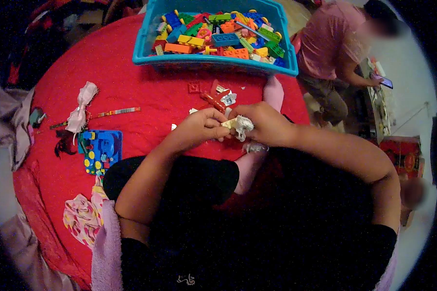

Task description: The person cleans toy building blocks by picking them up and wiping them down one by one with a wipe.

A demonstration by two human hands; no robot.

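Note:
My left hand (201,128) and my right hand (264,123) meet over the red cloth (155,92), near my lap. Between them is a small pale yellow piece (229,123), pinched by my left fingers. My right fingers are closed around a crumpled white tissue-like wad (244,126) beside that piece. Just beyond my hands lie a red stick-like item (212,101), a torn silvery-white scrap (228,99) and a small red square brick (193,87). Small white scraps lie close to my left hand.
A turquoise bin (209,59) of colourful bricks stands at the back. At left are a pink bow (84,104), a blue toy (104,148), a patterned strip and a patterned cloth (81,218). A person in pink (327,41) at right holds a phone (384,81).

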